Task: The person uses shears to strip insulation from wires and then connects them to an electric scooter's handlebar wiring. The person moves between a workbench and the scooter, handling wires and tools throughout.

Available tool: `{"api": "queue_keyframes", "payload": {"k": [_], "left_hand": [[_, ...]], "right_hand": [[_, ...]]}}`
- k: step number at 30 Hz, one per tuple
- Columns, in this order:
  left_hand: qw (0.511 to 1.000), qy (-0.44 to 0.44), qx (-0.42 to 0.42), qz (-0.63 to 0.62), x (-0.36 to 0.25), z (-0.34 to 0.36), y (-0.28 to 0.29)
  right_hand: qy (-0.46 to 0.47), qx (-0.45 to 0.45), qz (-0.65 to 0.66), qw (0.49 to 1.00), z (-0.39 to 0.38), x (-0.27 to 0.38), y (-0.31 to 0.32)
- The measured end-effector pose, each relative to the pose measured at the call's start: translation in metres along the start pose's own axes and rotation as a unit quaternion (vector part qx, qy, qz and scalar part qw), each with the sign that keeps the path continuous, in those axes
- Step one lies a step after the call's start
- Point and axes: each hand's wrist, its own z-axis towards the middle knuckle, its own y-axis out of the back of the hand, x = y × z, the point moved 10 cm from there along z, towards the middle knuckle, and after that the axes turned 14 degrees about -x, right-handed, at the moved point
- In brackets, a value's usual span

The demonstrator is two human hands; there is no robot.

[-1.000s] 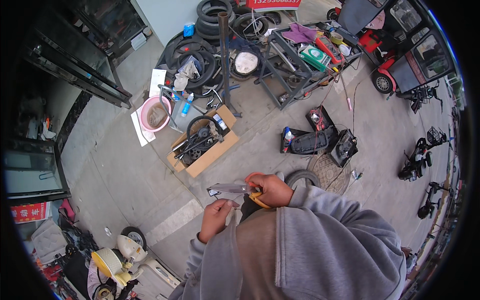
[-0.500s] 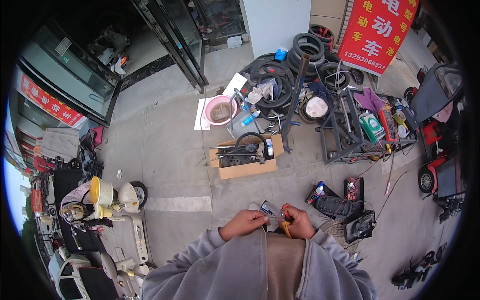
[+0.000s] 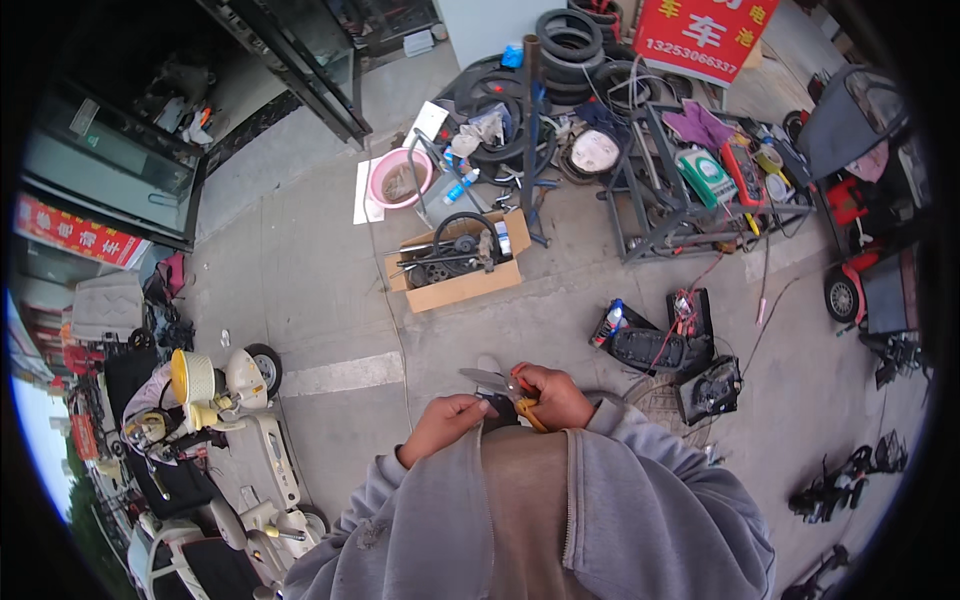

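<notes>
My right hand [image 3: 560, 397] is closed around the orange handles of a pair of scissors [image 3: 492, 381] in front of my chest. A broad grey blade points left, above the fingers of my left hand. My left hand [image 3: 441, 424] is pinched shut close to the blades, thumb against forefinger. Something small and dark shows at its fingertips, too small to make out. Beneath the hands lie the grey jacket and brown shirt I wear.
Ahead stands a cardboard box [image 3: 465, 291] of metal parts, with a pink basin [image 3: 384, 178] behind it. Tires [image 3: 568, 42] are stacked farther back. A metal frame [image 3: 640, 238] holding tools, black plastic parts [image 3: 650, 348] and cables lie right. A cream scooter [image 3: 268, 455] is at left.
My hands have shifted left and up in the picture as the view moved. The scissors' blade now shows broadly, pointing left; the pale piece seen between the hands before no longer shows.
</notes>
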Motion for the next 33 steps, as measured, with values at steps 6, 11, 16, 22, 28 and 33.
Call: {"api": "queue_keyframes", "payload": {"k": [6,11,16,22,28,33], "left_hand": [[1.000,0.028,-0.003,-0.002,-0.007,-0.003,-0.018],[0.996,0.027,0.064,0.058,-0.014,0.010,-0.053],[0.970,0.044,0.189,0.148,-0.003,0.029,-0.088],[0.934,0.024,0.290,0.209,0.007,0.034,-0.126],[0.905,-0.190,0.347,0.154,-0.043,0.020,-0.193],[0.795,-0.441,0.334,0.250,-0.084,-0.005,-0.282]], "right_hand": [[0.072,-0.081,-0.012,0.994,-0.019,0.022,0.032],[0.026,-0.187,0.040,0.981,-0.049,0.005,0.065],[-0.037,-0.323,0.098,0.941,-0.095,-0.029,0.081],[-0.109,-0.413,0.145,0.893,-0.142,-0.061,0.078],[-0.052,-0.457,0.300,0.836,-0.167,-0.047,0.098],[-0.062,-0.422,0.521,0.739,-0.185,-0.071,0.124]]}}
